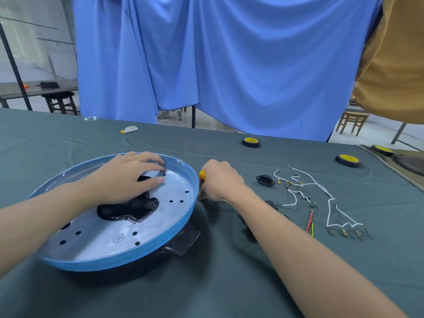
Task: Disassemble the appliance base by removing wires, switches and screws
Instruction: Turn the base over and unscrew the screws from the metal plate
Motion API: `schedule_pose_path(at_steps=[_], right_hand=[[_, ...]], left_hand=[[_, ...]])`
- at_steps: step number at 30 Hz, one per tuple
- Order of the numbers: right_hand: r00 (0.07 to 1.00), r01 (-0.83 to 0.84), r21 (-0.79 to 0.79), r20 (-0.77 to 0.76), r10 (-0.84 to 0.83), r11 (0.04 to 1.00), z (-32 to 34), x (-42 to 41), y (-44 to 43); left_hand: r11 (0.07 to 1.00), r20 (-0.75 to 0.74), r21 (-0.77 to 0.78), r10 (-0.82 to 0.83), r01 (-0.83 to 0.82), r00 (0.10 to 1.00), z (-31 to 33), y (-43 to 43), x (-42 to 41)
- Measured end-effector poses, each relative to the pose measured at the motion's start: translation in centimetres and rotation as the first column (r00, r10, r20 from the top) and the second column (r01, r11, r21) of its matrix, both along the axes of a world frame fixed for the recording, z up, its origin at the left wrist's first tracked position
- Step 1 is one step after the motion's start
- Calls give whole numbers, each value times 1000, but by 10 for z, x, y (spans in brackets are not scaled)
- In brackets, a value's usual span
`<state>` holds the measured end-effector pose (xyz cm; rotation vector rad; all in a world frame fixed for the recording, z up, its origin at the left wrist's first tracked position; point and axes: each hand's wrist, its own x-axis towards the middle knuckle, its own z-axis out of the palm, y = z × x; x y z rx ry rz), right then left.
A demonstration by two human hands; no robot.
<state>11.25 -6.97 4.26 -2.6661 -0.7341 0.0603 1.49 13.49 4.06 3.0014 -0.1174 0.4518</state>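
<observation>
The round appliance base [128,253] lies on the table, blue-rimmed, with a silver plate pierced by small holes and a dark cut-out in the middle. My left hand [128,177] rests flat on the plate near its far side, fingers spread. My right hand [218,182] grips a yellow-handled tool [202,175] just outside the base's right rim; its tip is hidden. Removed white wires [307,184], a red and yellow-green wire pair [310,222] and a black power socket [265,180] lie to the right.
Three rolls of tape with yellow cores [251,142] [348,160] [382,150] sit at the far right. A small white and yellow object [129,129] lies near the table's far edge. Blue curtains hang behind. A black handle [183,239] juts from the base.
</observation>
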Motion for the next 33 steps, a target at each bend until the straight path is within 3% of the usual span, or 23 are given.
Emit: schedule_pose_path(at_steps=[4,8,10,12,15,18,26,29,33], right_hand=[[1000,5,-23,-6,-5,1000,2,2,-3],[997,15,186,-77,-1,982,27,0,-7],[968,-62,186,-227,104,981,42,-5,-14],[893,-185,72,-403,198,980,47,-14,-16],[814,-235,110,-520,257,966,40,-25,-9],[821,-181,252,-493,287,951,38,-31,-7],[931,-126,518,-232,281,846,55,-39,1],[941,-163,547,-164,297,821,56,-42,7],[930,-172,471,-211,300,865,50,-37,0]], left_hand=[[999,23,-35,39,-38,999,10,-7,0],[993,112,-83,87,-78,990,36,-19,-14],[979,32,-107,176,-172,984,44,-26,-26],[945,-114,-90,303,-313,946,41,-34,-35],[931,-307,-134,287,-339,908,29,-41,-46],[927,-360,-215,218,-308,907,20,-45,-56],[922,-215,-292,198,-256,956,26,-35,-59],[910,-195,-310,223,-276,955,25,-30,-57],[908,-251,-298,222,-294,942,21,-32,-54]])
